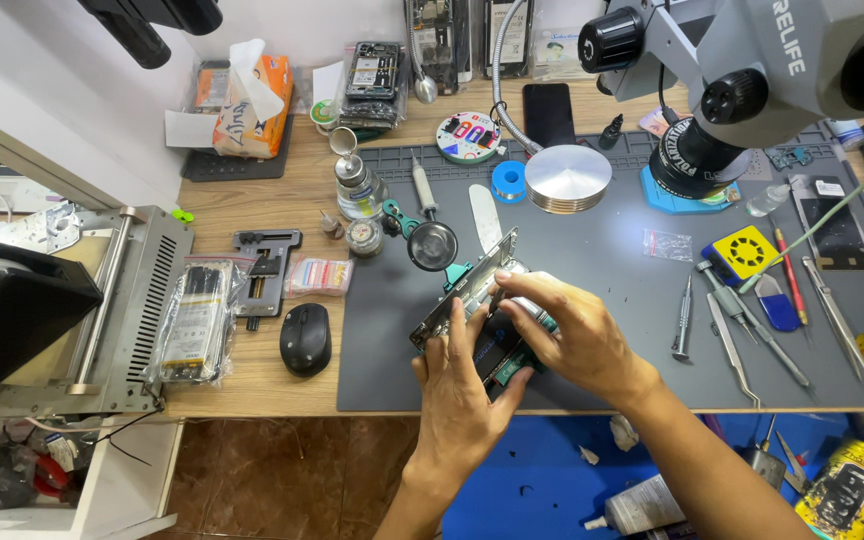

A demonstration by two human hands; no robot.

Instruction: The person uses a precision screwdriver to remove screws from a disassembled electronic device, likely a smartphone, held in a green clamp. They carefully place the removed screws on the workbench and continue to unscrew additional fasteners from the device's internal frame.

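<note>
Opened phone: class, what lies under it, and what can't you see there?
Under the phone, a grey mat covers the wooden bench. The left hand and right hand cover its near end, hiding what lies beneath there.

wooden desk [252,200] | white wall [72,90] | brown tiled floor [282,470]

I see my left hand [464,395] and right hand [577,335] bare, with no gloves, rings or watch; both forearms are bare too, no sleeves showing.
</note>
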